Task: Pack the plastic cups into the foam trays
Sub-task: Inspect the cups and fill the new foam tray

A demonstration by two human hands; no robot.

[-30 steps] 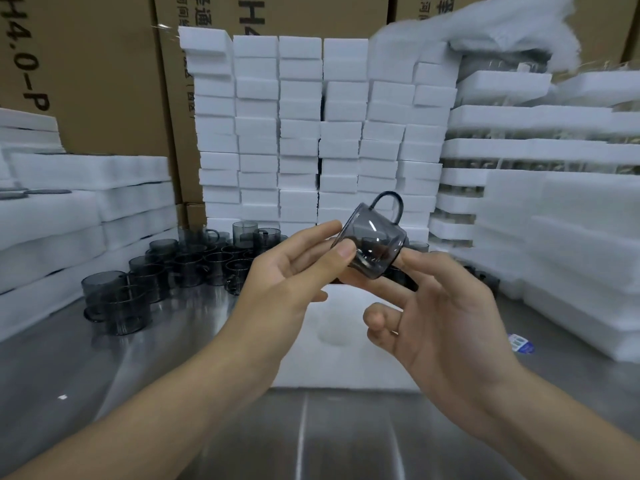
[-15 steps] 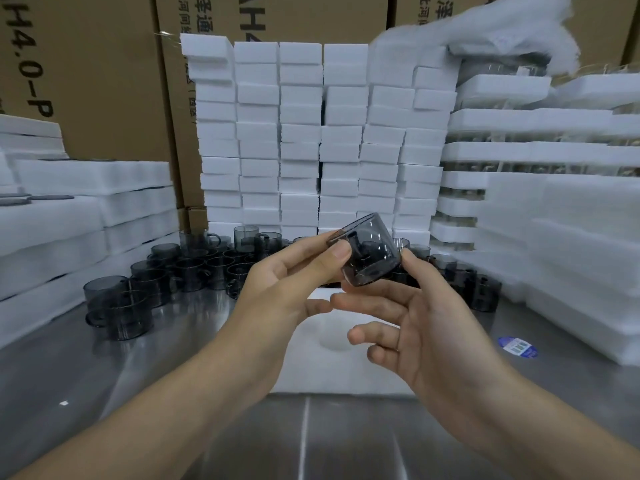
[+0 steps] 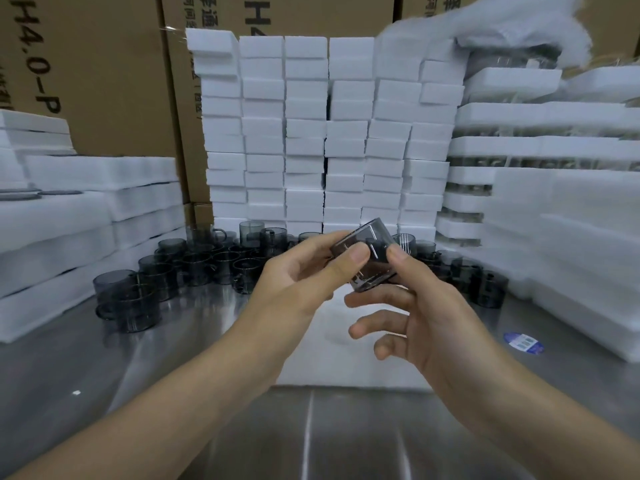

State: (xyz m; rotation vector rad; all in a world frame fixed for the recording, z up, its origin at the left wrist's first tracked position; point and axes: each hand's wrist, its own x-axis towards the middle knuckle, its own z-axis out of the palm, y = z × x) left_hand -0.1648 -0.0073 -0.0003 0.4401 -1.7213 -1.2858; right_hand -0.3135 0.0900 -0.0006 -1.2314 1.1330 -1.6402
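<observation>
Now: both hands hold one smoky grey plastic cup (image 3: 372, 271) in the air, tipped on its side, above the white foam tray (image 3: 346, 362) that lies on the steel tabletop (image 3: 311, 438).

Left hand (image 3: 298, 285): grip closed on the cup, thumb pressed to its wall, fingers curled behind it.

Right hand (image 3: 436, 320): thumb tip on the cup's other side, forefinger just under its base. I cannot tell if the forefinger touches. The other three fingers are loosely spread and hold nothing.

Forearms reach in from the near edge, palms facing each other.

Loose cups (image 3: 194, 258) crowd the tabletop behind, in front of the stacked foam blocks (image 3: 329, 133).
</observation>
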